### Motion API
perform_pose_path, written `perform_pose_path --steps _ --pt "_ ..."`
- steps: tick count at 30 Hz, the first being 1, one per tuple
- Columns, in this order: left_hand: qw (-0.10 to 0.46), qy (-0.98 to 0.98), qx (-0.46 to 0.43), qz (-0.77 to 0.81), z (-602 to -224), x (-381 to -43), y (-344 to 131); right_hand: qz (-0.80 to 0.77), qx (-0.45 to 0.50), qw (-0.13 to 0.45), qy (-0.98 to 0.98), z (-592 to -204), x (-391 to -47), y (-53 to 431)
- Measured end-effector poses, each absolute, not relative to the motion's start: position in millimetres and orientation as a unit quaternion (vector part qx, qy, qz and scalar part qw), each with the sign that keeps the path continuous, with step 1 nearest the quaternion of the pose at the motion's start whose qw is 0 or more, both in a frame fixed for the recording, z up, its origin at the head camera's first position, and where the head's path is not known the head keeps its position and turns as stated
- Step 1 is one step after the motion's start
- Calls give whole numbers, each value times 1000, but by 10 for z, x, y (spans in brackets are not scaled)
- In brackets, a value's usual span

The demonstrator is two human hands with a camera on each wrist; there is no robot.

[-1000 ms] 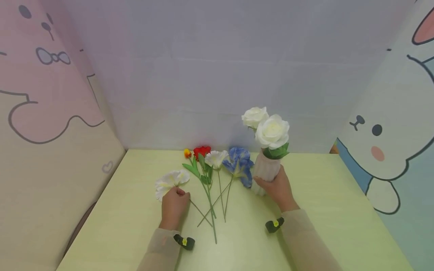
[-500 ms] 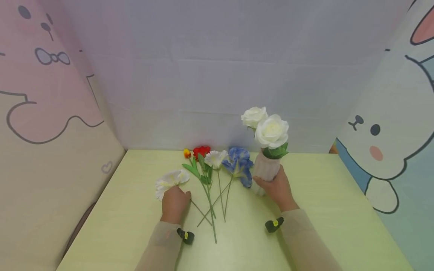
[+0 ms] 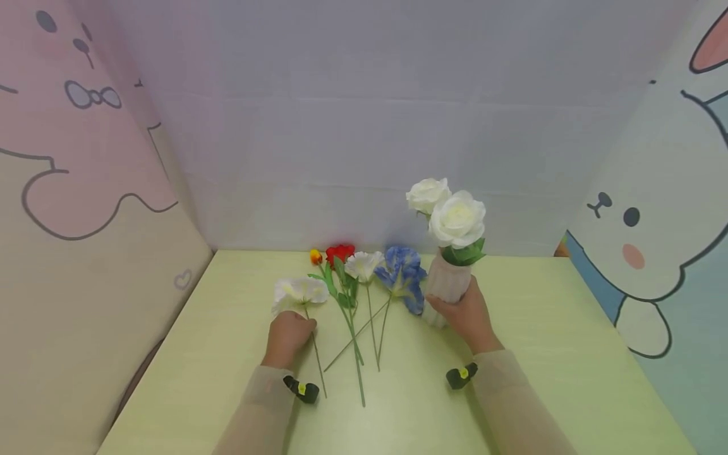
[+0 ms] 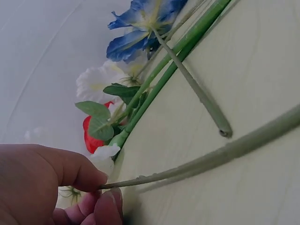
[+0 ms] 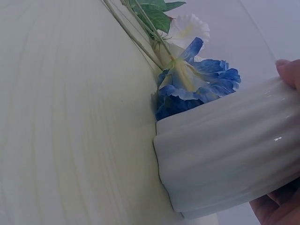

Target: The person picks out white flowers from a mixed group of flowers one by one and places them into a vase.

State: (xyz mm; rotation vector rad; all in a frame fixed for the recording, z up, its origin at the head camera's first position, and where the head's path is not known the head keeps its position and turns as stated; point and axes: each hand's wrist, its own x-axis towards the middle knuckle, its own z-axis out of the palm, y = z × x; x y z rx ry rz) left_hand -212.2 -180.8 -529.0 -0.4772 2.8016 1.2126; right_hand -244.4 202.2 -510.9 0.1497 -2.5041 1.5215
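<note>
My left hand [image 3: 289, 336] pinches the thin green stem [image 4: 187, 169] of a white flower [image 3: 300, 292] between thumb and fingers, close beneath the bloom. That stem slants down toward the front of the table. On the right, my right hand [image 3: 467, 316] grips a white ribbed vase [image 3: 447, 281] standing upright, with thumb and fingers around its side. Two white roses [image 3: 457, 219] with green leaves rise from the vase's mouth. In the right wrist view the vase's base meets the tabletop, beside a blue flower [image 5: 197, 82].
Between the hands lie a red flower [image 3: 340, 254], a small orange-yellow flower [image 3: 316, 256], a second white flower [image 3: 364, 265] and the blue flower, their stems crossing. A pale backdrop [image 3: 364, 158] stands behind the yellow-green table [image 3: 529, 328]; printed side cloths flank it.
The white flower in my left hand has shifted slightly right and away from me, and its stem has swung apart from the crossed stems. My right hand and the vase stay in place.
</note>
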Motion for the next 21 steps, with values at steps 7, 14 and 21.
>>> perform_pose_path --steps 7,14,21 --pt "20 860 -175 479 -5372 -2086 -1878 519 50 106 -847 -5110 -2441 2023" --pt "-3 779 -203 593 -5384 -2066 -1853 515 52 109 -849 -5104 -2433 2024" --pt "-4 704 -220 675 -5372 -2068 -1828 516 53 106 -848 -5107 -2457 2024"
